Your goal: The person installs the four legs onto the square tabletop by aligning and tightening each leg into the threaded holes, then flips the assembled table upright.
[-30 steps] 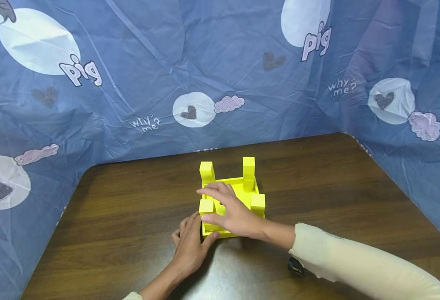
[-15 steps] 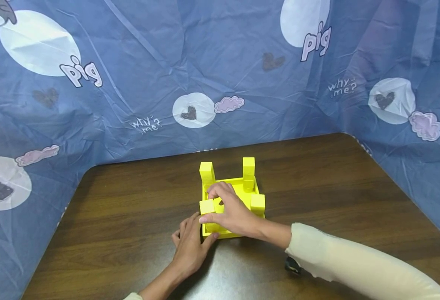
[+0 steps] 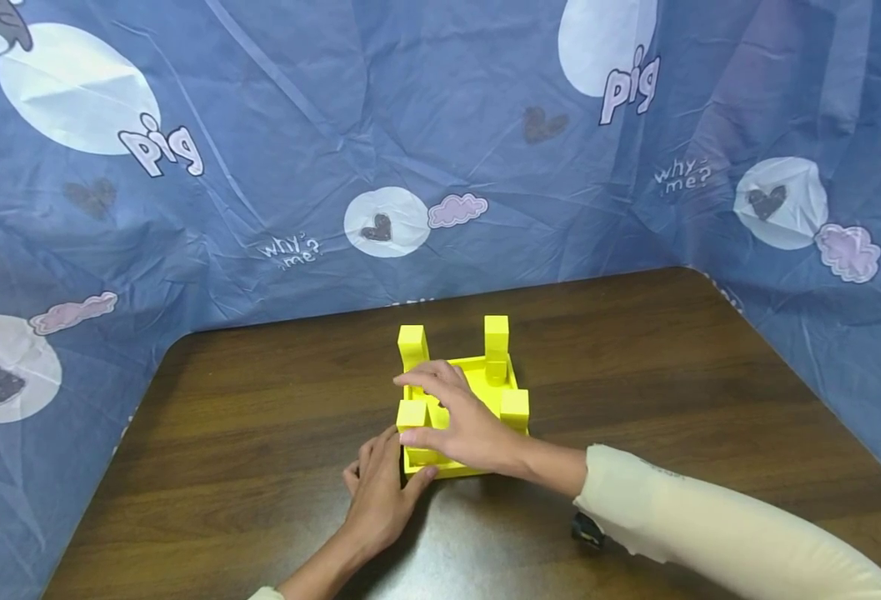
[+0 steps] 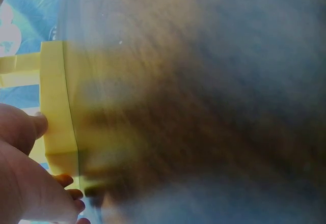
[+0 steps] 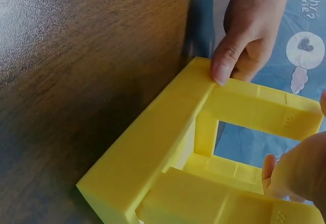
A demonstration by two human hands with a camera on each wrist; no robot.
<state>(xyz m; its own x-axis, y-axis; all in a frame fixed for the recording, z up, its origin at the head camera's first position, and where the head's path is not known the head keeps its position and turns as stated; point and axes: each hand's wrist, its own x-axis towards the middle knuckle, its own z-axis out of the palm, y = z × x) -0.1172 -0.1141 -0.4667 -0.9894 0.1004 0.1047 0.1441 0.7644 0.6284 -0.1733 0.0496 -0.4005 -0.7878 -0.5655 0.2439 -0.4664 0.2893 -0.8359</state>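
Note:
A small yellow upturned table, a square raised-edge base with several block legs standing up, rests on the brown tabletop. My left hand grips its near left corner, thumb on the front edge and fingers along the left side. In the right wrist view that thumb lies beside the foot of the near left leg. My right hand reaches over the base around the same leg, its thumb at the leg's near side and its index finger stretched out beyond it. Those fingers are spread apart, and the palm hides part of the base.
The dark wood tabletop extends on all sides of the yellow piece. A blue printed cloth hangs behind it and along the sides. The other yellow legs stand close to the right hand and forearm.
Half a second ago my right fingers were bent in close to the near left leg; now they have spread away again. My left hand and the yellow base stay in place.

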